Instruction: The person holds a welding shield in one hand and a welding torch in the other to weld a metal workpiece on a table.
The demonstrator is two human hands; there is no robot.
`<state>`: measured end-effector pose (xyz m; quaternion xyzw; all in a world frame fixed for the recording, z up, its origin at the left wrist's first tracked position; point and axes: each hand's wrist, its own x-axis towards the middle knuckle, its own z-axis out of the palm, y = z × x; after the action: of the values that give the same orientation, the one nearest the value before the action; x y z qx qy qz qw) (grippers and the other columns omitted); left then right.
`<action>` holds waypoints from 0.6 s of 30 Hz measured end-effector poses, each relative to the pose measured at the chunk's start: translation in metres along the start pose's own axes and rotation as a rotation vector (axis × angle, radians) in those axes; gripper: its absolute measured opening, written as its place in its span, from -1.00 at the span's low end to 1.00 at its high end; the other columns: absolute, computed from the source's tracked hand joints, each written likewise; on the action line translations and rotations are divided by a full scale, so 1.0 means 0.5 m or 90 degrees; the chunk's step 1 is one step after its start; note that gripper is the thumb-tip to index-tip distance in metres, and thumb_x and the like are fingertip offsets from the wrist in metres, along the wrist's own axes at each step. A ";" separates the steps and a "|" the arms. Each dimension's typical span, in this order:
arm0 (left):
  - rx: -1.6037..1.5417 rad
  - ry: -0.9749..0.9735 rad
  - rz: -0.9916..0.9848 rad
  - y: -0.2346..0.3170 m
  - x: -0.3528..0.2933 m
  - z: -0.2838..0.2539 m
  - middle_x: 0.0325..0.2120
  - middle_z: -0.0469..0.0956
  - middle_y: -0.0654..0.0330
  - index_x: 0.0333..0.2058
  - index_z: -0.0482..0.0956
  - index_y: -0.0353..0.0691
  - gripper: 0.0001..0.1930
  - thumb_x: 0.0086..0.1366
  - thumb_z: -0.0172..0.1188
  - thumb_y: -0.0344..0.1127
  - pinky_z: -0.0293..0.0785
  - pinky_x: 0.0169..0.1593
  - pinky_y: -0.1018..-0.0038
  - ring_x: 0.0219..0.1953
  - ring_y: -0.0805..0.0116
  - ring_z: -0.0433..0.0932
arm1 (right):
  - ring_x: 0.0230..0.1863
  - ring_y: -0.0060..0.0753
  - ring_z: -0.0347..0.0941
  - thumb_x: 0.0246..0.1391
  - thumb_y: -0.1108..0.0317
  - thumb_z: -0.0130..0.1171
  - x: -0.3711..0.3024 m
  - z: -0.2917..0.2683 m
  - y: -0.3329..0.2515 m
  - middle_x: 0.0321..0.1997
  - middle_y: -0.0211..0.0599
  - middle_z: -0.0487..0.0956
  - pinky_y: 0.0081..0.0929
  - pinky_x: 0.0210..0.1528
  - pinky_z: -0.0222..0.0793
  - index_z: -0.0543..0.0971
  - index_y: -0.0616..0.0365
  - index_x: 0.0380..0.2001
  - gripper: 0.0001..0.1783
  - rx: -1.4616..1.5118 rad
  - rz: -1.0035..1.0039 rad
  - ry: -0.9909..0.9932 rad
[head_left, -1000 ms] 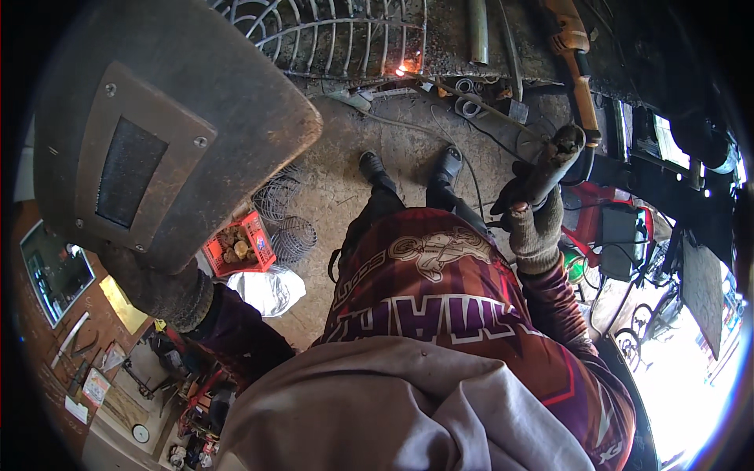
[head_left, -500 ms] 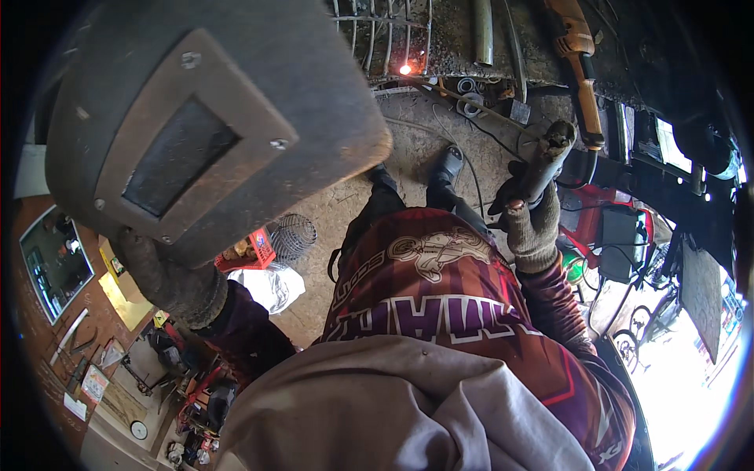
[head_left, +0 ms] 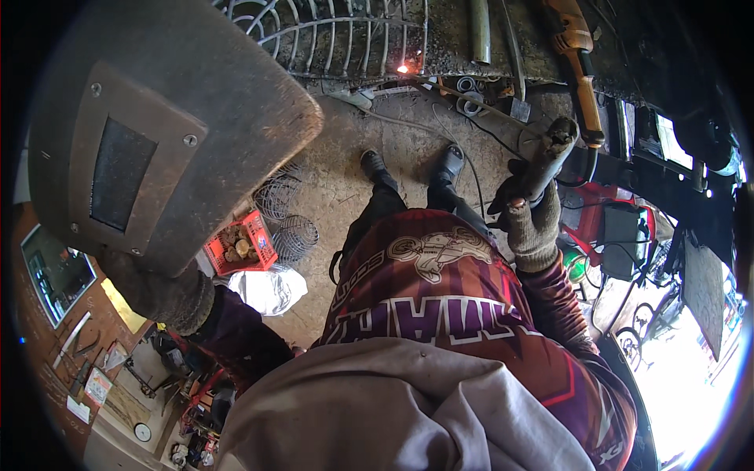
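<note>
My gloved left hand grips the lower edge of a dark welding shield with a small rectangular window; its fingers are mostly behind the shield. In my gloved right hand is a welding electrode holder, the fingers wrapped round its grey handle. A thin welding rod runs from the holder toward the far left. Its tip glows red-orange at the near corner of a metal wire grille, which lies on the dark workbench.
On the bench's right lies an orange power tool, beside a metal pipe. Cables cross the floor by my feet. A red crate of rusty pieces, wire baskets and a white bag stand at my left.
My left hand has moved the shield to the left, uncovering more of the grille and the red crate. My right hand stays almost still, and the glow at the rod tip is smaller.
</note>
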<state>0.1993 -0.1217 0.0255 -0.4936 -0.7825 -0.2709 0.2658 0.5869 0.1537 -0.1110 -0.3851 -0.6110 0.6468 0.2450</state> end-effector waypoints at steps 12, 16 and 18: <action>-0.243 0.042 -0.231 0.057 -0.014 0.039 0.21 0.42 -0.09 0.28 0.33 -0.33 -0.49 0.46 0.09 -0.20 0.51 0.19 0.19 0.17 0.08 0.50 | -0.54 -0.56 0.48 0.12 -0.26 0.28 -0.001 0.005 0.008 -0.46 -0.33 0.53 -0.66 -0.55 0.32 0.27 0.43 0.23 -0.01 -0.005 0.003 -0.003; -0.256 0.104 -0.411 0.108 -0.021 0.057 0.19 0.44 -0.02 0.27 0.34 -0.28 -0.51 0.45 0.08 -0.23 0.50 0.19 0.22 0.17 0.13 0.49 | -0.56 -0.57 0.48 0.12 -0.26 0.29 0.003 0.003 0.001 -0.45 -0.33 0.54 -0.66 -0.56 0.32 0.27 0.42 0.23 -0.03 -0.009 0.015 -0.013; -0.494 0.112 -0.513 0.137 -0.008 0.070 0.17 0.45 0.01 0.27 0.34 -0.28 -0.50 0.43 0.10 -0.22 0.51 0.17 0.23 0.16 0.15 0.50 | -0.56 -0.57 0.47 0.12 -0.25 0.29 0.004 0.003 0.003 -0.44 -0.33 0.54 -0.66 -0.56 0.32 0.27 0.42 0.23 -0.03 -0.013 0.015 -0.011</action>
<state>0.2585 -0.0753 0.0090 -0.1935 -0.7270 -0.6588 0.0046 0.5849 0.1540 -0.1128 -0.3892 -0.6150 0.6466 0.2286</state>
